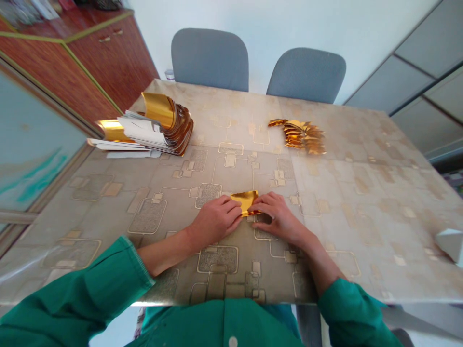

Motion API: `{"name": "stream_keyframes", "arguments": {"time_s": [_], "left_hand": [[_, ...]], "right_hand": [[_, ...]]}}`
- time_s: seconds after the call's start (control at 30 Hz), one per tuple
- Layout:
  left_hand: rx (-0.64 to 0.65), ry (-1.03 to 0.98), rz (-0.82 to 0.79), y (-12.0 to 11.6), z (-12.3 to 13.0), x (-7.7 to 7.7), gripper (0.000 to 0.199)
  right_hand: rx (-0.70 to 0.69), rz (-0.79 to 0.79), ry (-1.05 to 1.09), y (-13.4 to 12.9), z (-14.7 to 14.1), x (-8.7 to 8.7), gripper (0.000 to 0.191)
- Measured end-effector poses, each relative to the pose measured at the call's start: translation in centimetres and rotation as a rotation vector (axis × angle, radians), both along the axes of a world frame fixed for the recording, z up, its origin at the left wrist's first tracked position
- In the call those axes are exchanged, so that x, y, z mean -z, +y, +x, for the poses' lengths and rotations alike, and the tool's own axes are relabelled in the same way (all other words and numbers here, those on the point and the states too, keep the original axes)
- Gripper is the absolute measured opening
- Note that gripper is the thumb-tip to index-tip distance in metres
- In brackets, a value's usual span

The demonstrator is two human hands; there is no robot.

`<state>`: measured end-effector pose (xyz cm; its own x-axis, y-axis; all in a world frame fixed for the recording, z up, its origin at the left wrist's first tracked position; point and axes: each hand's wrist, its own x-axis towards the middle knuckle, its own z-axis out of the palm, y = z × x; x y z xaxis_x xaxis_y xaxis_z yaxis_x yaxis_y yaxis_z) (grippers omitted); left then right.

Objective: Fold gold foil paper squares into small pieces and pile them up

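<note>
One foil (245, 201), between left grip (215, 220), right grip (277, 219)

The person's left hand (213, 220) and right hand (278, 219) lie palm-down side by side, fingers angled inward, fingertips almost meeting.

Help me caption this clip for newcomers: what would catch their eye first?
Shiny gold foil: a folded piece between the left hand and right hand at the table's near side. A curved stack of gold-and-white sheets sits at the far left, and a smaller gold pile to its right.
</note>
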<state>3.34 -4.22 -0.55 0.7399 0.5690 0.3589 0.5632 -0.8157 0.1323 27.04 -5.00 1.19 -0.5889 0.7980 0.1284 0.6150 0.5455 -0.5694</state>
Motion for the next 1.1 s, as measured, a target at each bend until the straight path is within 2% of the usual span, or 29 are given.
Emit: {"name": "stream_keyframes", "arguments": {"time_s": [0.17, 0.43, 0.6, 0.7, 0.93, 1.1], "left_hand": [[-0.044, -0.051, -0.017, 0.2, -0.1, 0.2, 0.02], [-0.179, -0.13, -0.21, 0.6, -0.1, 0.4, 0.018], [-0.265, -0.14, -0.285, 1.2, -0.1, 0.6, 0.024], [-0.299, -0.116, -0.294, 1.4, 0.0, 0.6, 0.024], [-0.306, -0.094, -0.273, 1.6, 0.1, 0.7, 0.027], [-0.321, -0.083, -0.263, 1.5, 0.1, 1.0, 0.028]], "right_hand": [[0.103, 0.019, 0.004, 0.4, 0.1, 0.8, 0.008], [0.155, -0.027, 0.095, 1.4, -0.1, 1.1, 0.018], [0.302, -0.034, 0.13, 1.5, -0.9, 1.6, 0.01], [0.391, -0.058, 0.108, 1.7, -1.3, 1.6, 0.009], [0.37, -0.02, -0.008, 2.6, -1.4, 1.5, 0.018], [0.455, 0.011, -0.071, 2.5, -1.8, 2.1, 0.026]]}}
